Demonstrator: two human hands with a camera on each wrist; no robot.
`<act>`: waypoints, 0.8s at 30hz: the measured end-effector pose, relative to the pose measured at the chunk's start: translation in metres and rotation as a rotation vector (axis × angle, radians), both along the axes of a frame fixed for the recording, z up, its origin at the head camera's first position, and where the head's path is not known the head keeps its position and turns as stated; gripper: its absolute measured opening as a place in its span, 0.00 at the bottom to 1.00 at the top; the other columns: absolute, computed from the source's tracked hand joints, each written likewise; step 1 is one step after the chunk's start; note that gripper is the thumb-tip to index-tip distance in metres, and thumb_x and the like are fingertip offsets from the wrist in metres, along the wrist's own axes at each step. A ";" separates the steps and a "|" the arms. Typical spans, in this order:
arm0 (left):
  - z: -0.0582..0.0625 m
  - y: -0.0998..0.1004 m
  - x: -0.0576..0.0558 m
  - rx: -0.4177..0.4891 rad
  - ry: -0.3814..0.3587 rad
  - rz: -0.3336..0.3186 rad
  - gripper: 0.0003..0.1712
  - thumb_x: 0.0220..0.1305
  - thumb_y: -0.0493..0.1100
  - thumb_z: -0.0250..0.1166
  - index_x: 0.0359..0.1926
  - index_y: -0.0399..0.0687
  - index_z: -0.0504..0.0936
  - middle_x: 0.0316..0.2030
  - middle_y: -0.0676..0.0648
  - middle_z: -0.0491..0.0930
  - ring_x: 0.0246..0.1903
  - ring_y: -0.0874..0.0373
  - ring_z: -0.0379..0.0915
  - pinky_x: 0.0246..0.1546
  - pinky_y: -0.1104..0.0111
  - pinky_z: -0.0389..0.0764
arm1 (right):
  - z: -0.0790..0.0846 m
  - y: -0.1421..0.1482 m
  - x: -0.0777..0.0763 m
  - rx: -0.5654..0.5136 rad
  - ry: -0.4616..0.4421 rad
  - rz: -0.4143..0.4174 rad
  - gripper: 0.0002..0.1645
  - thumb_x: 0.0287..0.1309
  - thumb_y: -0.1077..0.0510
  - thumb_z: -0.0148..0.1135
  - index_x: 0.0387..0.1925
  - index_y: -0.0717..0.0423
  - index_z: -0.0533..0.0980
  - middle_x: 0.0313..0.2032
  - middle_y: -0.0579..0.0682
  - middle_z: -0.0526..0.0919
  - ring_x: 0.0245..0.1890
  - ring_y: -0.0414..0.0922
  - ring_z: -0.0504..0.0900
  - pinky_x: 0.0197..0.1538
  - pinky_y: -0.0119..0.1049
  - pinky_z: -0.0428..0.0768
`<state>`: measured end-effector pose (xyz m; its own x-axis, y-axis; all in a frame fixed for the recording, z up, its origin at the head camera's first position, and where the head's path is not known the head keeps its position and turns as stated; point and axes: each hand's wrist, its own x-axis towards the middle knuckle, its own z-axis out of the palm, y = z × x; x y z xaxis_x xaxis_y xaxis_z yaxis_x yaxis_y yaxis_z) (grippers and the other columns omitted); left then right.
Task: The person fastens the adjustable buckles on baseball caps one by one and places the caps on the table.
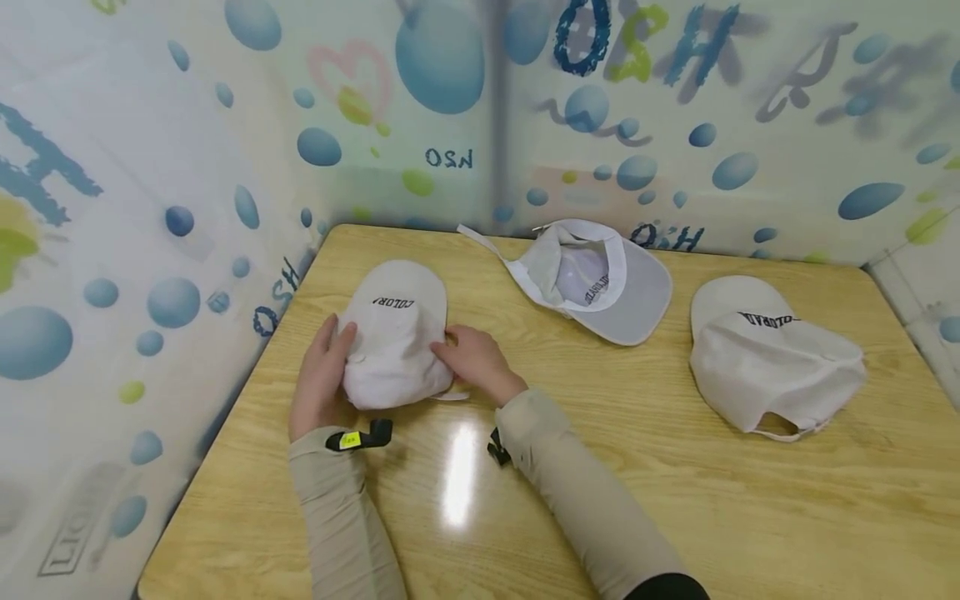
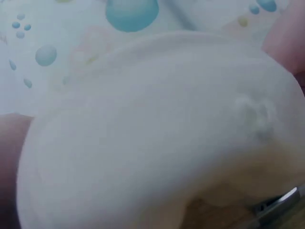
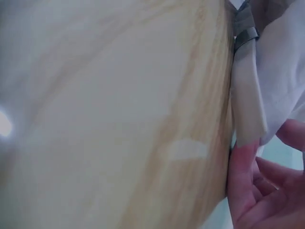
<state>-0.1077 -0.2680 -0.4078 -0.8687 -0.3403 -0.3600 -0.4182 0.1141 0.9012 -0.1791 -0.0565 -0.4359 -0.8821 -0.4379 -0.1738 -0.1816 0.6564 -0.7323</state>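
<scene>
A white baseball cap (image 1: 397, 342) with dark lettering sits on the left part of the table, its brim toward the back wall. My left hand (image 1: 321, 383) holds its left side, thumb against the fabric. At its right side my right hand (image 1: 476, 358) pinches the lower edge. Close up in the right wrist view, the fingers (image 3: 243, 181) touch the end of the cap's strap (image 3: 250, 95), which has a metal buckle (image 3: 246, 39). The cap's crown (image 2: 143, 114) fills most of the left wrist view and is blurred; the left fingers are mostly hidden there.
A second pale cap (image 1: 641, 292) lies upside down near the back edge, its strap stretched out leftward. Another white cap (image 1: 780, 367) stands at the right, its rear opening toward the front. Patterned walls border the wooden table (image 1: 600, 467) at the back and left.
</scene>
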 end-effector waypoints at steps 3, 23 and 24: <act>0.004 0.003 0.001 -0.070 -0.009 -0.028 0.44 0.57 0.69 0.48 0.69 0.61 0.42 0.68 0.55 0.39 0.66 0.56 0.33 0.63 0.59 0.41 | 0.000 0.004 0.001 -0.080 -0.052 -0.009 0.25 0.58 0.43 0.52 0.53 0.51 0.72 0.33 0.49 0.81 0.16 0.42 0.78 0.24 0.32 0.75; 0.072 0.041 0.018 -0.238 0.250 -0.123 0.33 0.57 0.67 0.49 0.64 0.69 0.58 0.65 0.57 0.53 0.63 0.51 0.48 0.59 0.53 0.54 | -0.006 0.049 0.016 -0.651 -0.458 -0.115 0.26 0.63 0.58 0.50 0.59 0.64 0.61 0.40 0.69 0.75 0.38 0.59 0.77 0.42 0.46 0.77; 0.075 0.045 0.018 -0.232 0.273 -0.119 0.32 0.58 0.66 0.50 0.63 0.69 0.59 0.64 0.57 0.55 0.62 0.53 0.51 0.59 0.54 0.56 | -0.011 0.052 0.016 -0.677 -0.467 -0.129 0.26 0.62 0.58 0.50 0.59 0.63 0.62 0.39 0.68 0.75 0.38 0.58 0.78 0.42 0.45 0.77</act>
<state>-0.0896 -0.2232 -0.3328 -0.9604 -0.2765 -0.0349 -0.1377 0.3621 0.9219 -0.1633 -0.0045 -0.4467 -0.8351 -0.4796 -0.2696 0.2854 0.0413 -0.9575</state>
